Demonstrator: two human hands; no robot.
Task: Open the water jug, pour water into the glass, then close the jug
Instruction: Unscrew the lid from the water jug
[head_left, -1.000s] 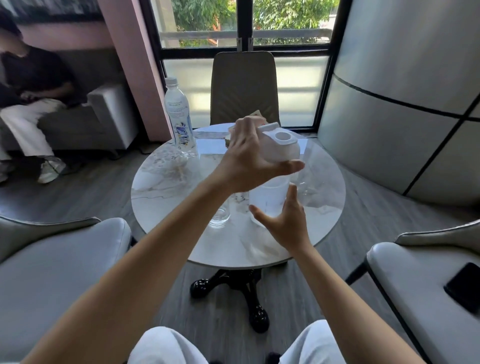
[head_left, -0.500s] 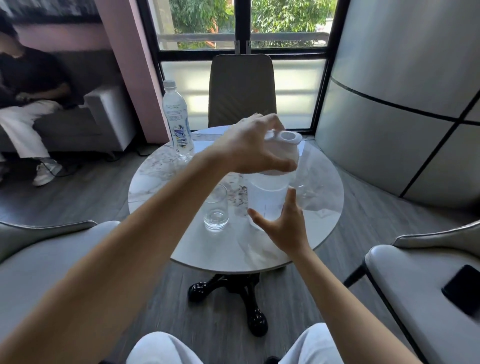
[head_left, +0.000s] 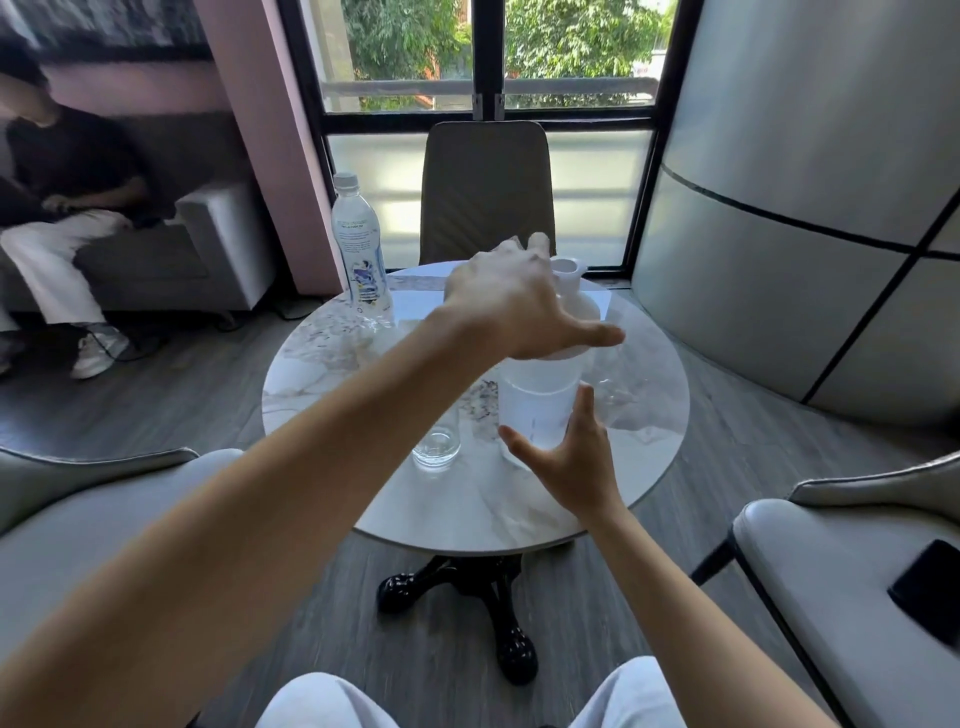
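Note:
A translucent white water jug (head_left: 537, 410) stands upright on the round marble table (head_left: 322, 374), right of centre. Its white lid (head_left: 577, 307) sits on top of it, the spout showing at the far side. My left hand (head_left: 511, 304) lies over the lid, fingers curled on it and thumb stretched to the right. My right hand (head_left: 576, 462) cups the near side of the jug's body, thumb on the left. A clear glass (head_left: 436, 449) with a little water stands just left of the jug, partly hidden by my left forearm.
A labelled plastic water bottle (head_left: 361, 249) stands at the table's far left edge. A brown chair (head_left: 485, 187) faces me beyond the table. Grey armchairs flank me, the right one (head_left: 831, 597) carrying a black phone (head_left: 930, 587). A person (head_left: 67, 208) sits on a sofa at left.
The lid, held tilted above the jug a second ago, has come down onto the jug's mouth under my left hand. My right hand has stayed on the jug's body.

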